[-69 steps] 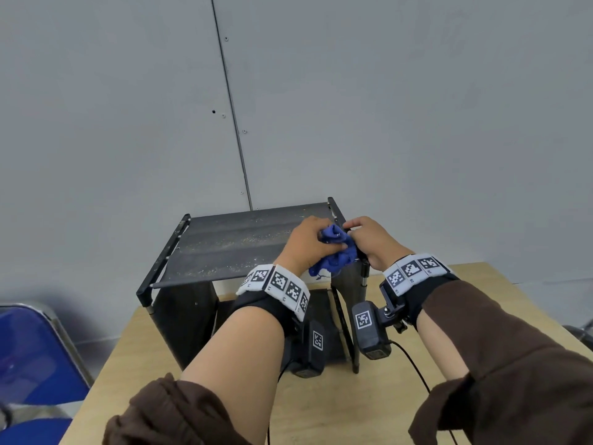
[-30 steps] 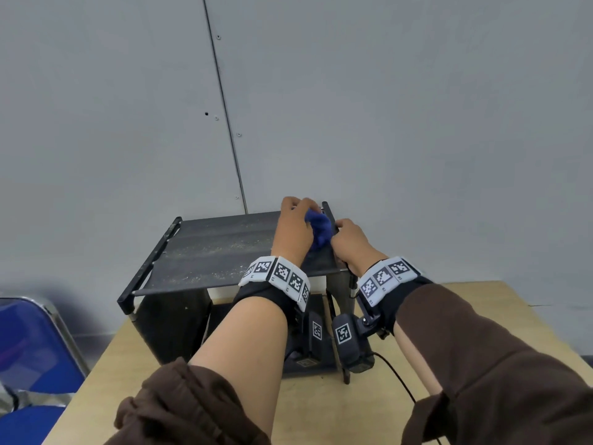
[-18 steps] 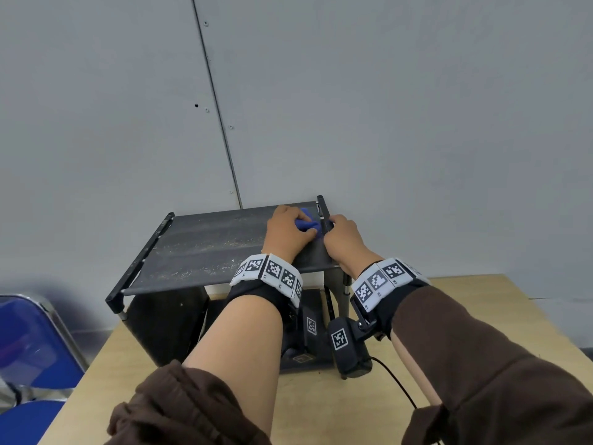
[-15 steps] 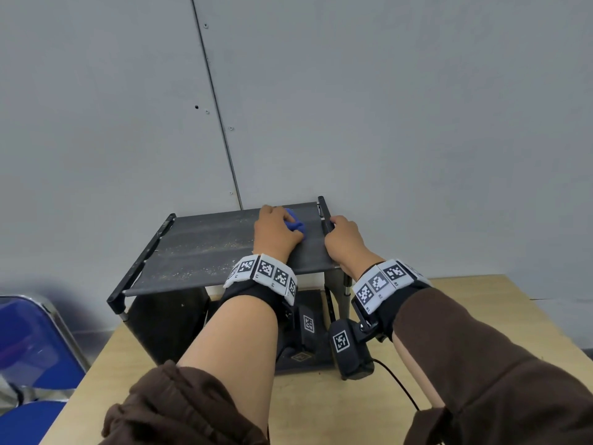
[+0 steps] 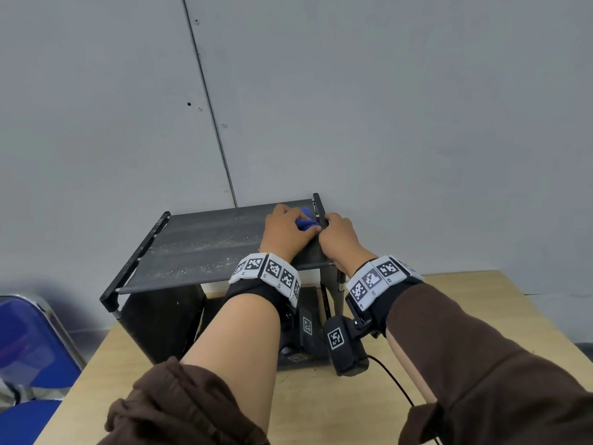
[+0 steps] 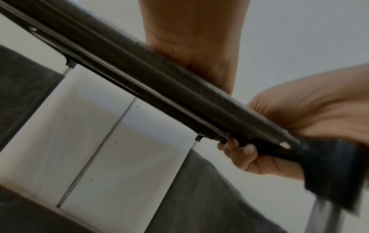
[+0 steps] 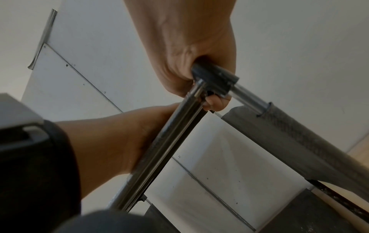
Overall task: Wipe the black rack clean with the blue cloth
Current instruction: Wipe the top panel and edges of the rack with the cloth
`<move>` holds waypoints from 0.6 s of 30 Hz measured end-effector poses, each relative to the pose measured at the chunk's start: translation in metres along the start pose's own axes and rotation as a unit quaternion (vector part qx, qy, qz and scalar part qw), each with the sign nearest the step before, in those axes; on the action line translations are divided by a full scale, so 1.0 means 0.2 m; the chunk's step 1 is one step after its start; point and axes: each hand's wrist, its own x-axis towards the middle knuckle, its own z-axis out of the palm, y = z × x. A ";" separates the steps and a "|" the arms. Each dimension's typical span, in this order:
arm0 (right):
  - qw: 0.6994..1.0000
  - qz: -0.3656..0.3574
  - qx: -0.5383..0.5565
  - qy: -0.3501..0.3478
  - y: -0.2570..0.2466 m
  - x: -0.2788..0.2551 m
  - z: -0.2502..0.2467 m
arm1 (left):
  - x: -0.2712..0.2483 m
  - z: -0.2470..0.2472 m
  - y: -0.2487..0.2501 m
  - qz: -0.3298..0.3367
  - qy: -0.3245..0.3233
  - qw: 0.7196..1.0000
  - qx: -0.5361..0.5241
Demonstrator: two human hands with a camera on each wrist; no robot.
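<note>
The black rack [image 5: 199,248] stands on the table, its top shelf speckled with pale dust. My left hand [image 5: 282,234] rests on the shelf's far right part and grips the bunched blue cloth [image 5: 305,222], which shows between thumb and fingers beside the right side rail [image 5: 317,205]. My right hand [image 5: 337,234] grips that rail near the corner. In the right wrist view its fingers [image 7: 214,102] curl round the rack's corner joint [image 7: 215,75]. The left wrist view shows only the heel of my left hand [image 6: 191,47] above the shelf's front edge [image 6: 159,78]; the cloth is hidden there.
Under the rack is a wooden table [image 5: 449,303], and a grey panelled wall [image 5: 385,123] stands close behind it. At the lower left is a blue chair [image 5: 29,348]. A black cable [image 5: 394,383] trails over the table by my right forearm.
Both hands held the cloth at the near right corner earlier. The right hand has since gripped the rail. The left hand carried the cloth to the far right and has just slid slightly right.
</note>
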 end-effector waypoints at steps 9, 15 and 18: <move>0.999 0.014 -0.047 -0.015 -0.01 0.03 -0.01 | 0.00 -0.10 -0.08 -0.076 0.090 0.992 0.035; 0.990 0.006 -0.141 -0.020 -0.13 0.11 -0.08 | 0.04 -0.13 -0.09 -0.054 0.155 0.986 -0.026; 0.986 -0.036 -0.160 -0.027 -0.18 0.16 -0.09 | 0.08 -0.12 -0.06 -0.024 0.144 0.989 -0.032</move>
